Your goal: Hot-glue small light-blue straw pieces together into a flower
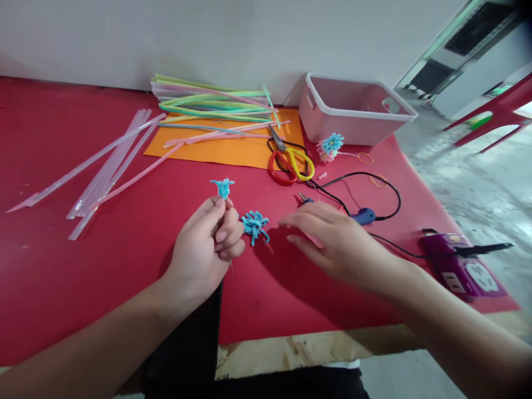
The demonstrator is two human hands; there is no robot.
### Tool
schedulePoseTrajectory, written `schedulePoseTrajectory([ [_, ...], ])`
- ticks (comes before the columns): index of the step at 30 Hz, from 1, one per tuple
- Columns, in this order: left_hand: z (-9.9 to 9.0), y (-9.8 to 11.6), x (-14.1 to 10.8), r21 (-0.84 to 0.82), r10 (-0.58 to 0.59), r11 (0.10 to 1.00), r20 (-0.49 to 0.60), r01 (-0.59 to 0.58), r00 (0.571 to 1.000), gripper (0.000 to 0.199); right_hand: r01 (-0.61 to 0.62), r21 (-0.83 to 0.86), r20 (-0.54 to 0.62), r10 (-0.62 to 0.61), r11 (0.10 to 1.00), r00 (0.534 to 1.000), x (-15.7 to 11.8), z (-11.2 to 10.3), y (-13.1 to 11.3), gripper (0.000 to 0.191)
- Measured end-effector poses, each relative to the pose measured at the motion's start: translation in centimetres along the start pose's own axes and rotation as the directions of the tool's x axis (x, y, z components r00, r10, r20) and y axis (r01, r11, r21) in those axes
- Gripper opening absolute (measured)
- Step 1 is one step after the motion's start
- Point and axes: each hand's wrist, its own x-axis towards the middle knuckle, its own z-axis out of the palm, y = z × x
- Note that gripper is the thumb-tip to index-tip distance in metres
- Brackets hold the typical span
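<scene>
My left hand (211,235) pinches a small blue fuzzy flower (223,188) between thumb and fingers, its petals pointing up. A thin stem end shows below the fist. Just right of it, a pile of blue fuzzy loops (255,224) lies on the red table. My right hand (328,238) hovers over the table with fingers stretched out, slightly blurred, holding nothing that I can see. Behind and partly under it lies a tool with a metal tip and blue handle (363,216), perhaps a glue gun, on a black cord. Something pink shows beneath the palm.
Red-and-yellow scissors (291,163) lie by an orange sheet (199,152) bearing coloured pipe cleaners (211,105). Clear strips (112,166) are at left. A pink bin (353,122), a finished blue flower (331,143) and a purple power strip (453,266) stand right.
</scene>
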Motion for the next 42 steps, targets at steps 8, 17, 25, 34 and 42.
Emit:
schedulePoseTrajectory([
  [8, -0.2, -0.1, 0.1, -0.009, 0.016, 1.000, 0.016, -0.016, 1.000, 0.031, 0.029, 0.153, 0.199, -0.060, 0.988, 0.978, 2.3, 2.1, 0.2, 0.019],
  [17, -0.4, -0.7, -0.1, 0.063, 0.023, 0.998, 0.075, -0.027, 0.997, 0.026, 0.031, 0.367, -0.103, 0.007, 0.930, 0.995, 0.9, 2.7, -0.5, 0.012],
  [25, -0.4, -1.8, -0.6, 0.251, 0.022, 0.967, 0.129, -0.054, 0.991, 0.027, -0.018, 0.462, -0.246, 0.147, 0.887, 0.958, 1.0, 2.3, -2.3, 0.017],
  [34, -0.6, -2.1, -0.8, 0.279, -0.020, 0.959, 0.223, -0.044, 0.975, 0.026, -0.115, 0.514, -0.281, 0.293, 0.850, 0.914, 0.5, 3.3, -1.8, 0.012],
  [42, -0.1, -1.8, -0.6, 0.242, -0.086, 0.970, 0.185, 0.039, 0.979, 0.021, 0.057, 0.244, -0.438, 0.058, 0.968, 0.897, 0.4, 2.8, -2.0, 0.024],
])
